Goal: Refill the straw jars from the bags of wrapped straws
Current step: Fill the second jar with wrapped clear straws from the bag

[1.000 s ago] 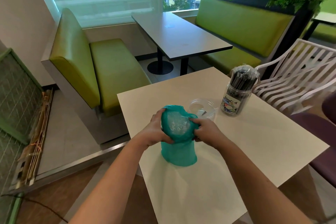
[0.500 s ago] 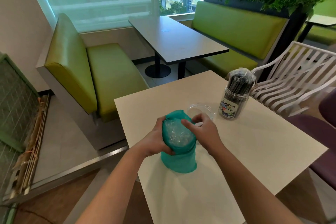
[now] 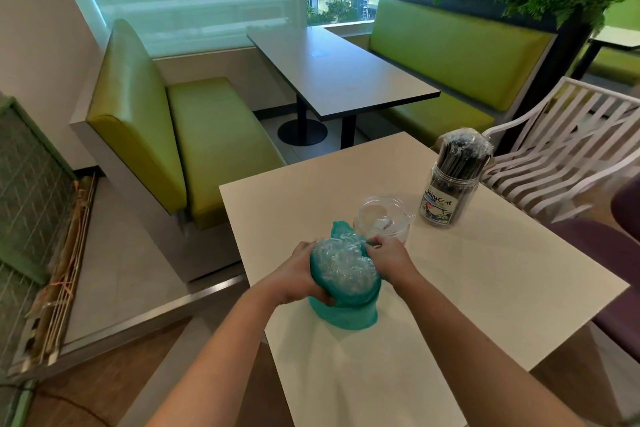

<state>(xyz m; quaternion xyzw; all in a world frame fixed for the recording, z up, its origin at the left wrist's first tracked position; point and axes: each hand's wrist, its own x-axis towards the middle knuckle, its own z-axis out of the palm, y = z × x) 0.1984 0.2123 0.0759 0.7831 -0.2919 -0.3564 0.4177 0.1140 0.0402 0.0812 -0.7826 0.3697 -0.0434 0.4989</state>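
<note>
A teal plastic bag [image 3: 346, 314] full of clear-wrapped straws [image 3: 341, 265] stands upright on the white table [image 3: 485, 288]. My left hand [image 3: 299, 274] grips the bag's left side near its top. My right hand [image 3: 389, 258] pinches the bag's rim on the right, and the mouth is pulled wide so the wrapped straws show. Just behind the bag an empty clear jar [image 3: 382, 218] stands open. Further right a labelled clear jar [image 3: 450, 198] holds black straws under a plastic cover.
A white slatted chair [image 3: 568, 149] stands by the table's far right corner, a purple seat [image 3: 613, 253] at the right edge. Green benches [image 3: 207, 135] and a dark table [image 3: 339, 73] fill the booth behind. The table's near left edge drops to the floor.
The bag's mouth has been pulled wider, showing more of the wrapped straws. My right hand has shifted from the top of the bag to its right rim.
</note>
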